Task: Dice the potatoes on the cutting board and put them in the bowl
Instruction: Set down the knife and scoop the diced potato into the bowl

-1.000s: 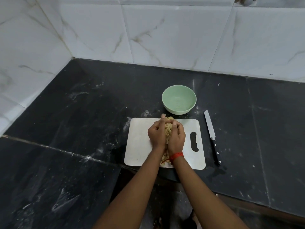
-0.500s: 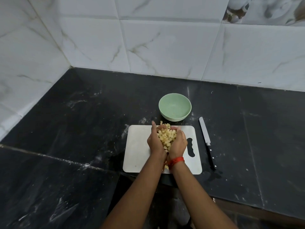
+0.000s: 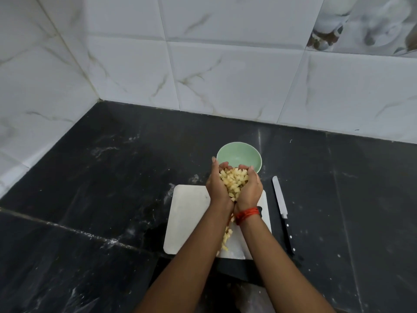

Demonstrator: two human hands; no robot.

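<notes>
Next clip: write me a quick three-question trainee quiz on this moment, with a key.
1. True or false: the black-handled, white-bladed knife is held in the right hand.
2. Where is the heap of pale yellow potato cubes? A) inside the pale green round bowl; B) cupped in the left hand and right hand together, at the bowl's near rim; C) on a plate.
3. What lies on the white rectangular cutting board between the forearms?

Key: 1 false, the knife lies on the dark stone counter, right of the board. 2 B. 3 a few loose cubes.
</notes>
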